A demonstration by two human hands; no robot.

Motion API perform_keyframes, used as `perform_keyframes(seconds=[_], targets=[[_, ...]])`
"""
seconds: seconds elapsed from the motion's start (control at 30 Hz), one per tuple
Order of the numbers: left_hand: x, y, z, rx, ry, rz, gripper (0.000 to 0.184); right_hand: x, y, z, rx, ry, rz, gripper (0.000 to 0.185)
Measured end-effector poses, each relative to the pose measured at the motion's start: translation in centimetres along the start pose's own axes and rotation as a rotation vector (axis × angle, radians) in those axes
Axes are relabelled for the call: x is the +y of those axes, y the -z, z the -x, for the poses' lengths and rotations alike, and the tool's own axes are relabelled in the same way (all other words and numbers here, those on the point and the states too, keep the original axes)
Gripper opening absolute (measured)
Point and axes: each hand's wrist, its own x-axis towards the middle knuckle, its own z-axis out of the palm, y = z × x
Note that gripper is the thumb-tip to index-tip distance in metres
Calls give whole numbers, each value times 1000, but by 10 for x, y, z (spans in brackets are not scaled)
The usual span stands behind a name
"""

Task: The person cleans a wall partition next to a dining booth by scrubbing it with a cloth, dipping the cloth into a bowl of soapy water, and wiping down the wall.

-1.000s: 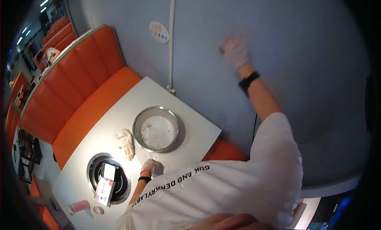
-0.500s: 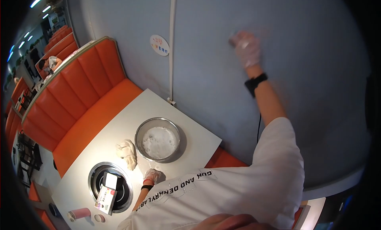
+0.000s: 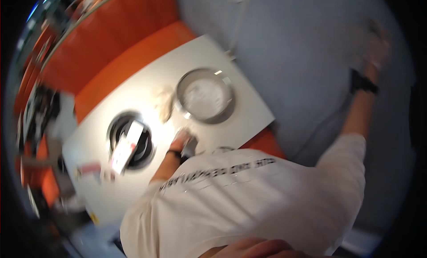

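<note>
My right hand (image 3: 378, 46), in a clear plastic glove and smeared by motion, is up at the blue-grey wall (image 3: 307, 40). Its fingers seem closed around a small dark thing that is too blurred to name. Down on the white table (image 3: 249, 106), my left hand (image 3: 181, 137) rests near the front edge, also gloved. A greyish patch shows beside it, and its fingers are not clear. Just beyond stands a metal bowl (image 3: 178, 97) of foamy water. A pale crumpled cloth (image 3: 163, 104) lies left of the bowl.
A round dark burner (image 3: 144, 155) is set in the table, with a card and a white object (image 3: 133, 131) across it. A pink cylinder (image 3: 89, 169) lies at the left. Orange booth seating (image 3: 133, 53) borders the table. A dark cable (image 3: 318, 126) hangs along the wall.
The view has swung, so the table sits higher in it. My right hand has moved rightward along the wall. My left hand stays on the table by the bowl.
</note>
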Motion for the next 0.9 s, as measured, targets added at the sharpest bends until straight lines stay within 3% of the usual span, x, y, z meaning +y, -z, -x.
perform_keyframes(seconds=[0.03, 0.07, 0.1, 0.13, 0.17, 0.23, 0.27, 0.33, 0.47, 0.6, 0.7, 0.77, 0.83, 0.87, 0.9], targets=[[-11, -35, 2, 213, 44, -48, 27, -10, 0, 17, 22, 131, 61, 32], [5, -16, -3, 263, -92, -38, 10, -1, -30, 36, 32, 323, 130, 31], [35, 15, -11, 311, -228, -35, 9, 2, -53, 62, 30, 476, 181, 32], [11, -14, -13, 1, -153, -471, 13, 0, -69, 95, 6, 598, 220, 35], [47, 25, -17, -14, -32, -356, 3, -2, -80, 132, -76, 669, 235, 38], [70, 43, -9, -156, 256, -297, 8, -13, -71, 206, -326, 733, 256, 41], [136, 99, -16, 41, 747, 174, 19, -24, -59, 239, -463, 736, 264, 40], [167, 144, -23, 121, 807, 243, 25, -26, -69, 278, -620, 626, 208, 41], [149, 165, -17, 544, 776, 36, 33, -17, -60, 297, -706, 274, 70, 38], [113, 179, -39, 534, 613, -181, 54, 8, -27, 267, -552, 157, -318, 36], [103, 208, -79, 435, 685, -213, 62, 55, -23, 222, -279, 311, -291, 26], [95, 221, -104, 388, 746, -244, 65, 96, -7, 178, -161, 584, -278, 24], [55, 211, -118, 445, 643, -479, 52, 101, -2, 170, -199, 664, -264, 26], [38, 209, -125, 457, 566, -525, 46, 90, 8, 173, -287, 598, -242, 28], [-5, 199, -131, 487, 360, -708, 37, 79, 27, 168, -348, 517, -191, 30]])
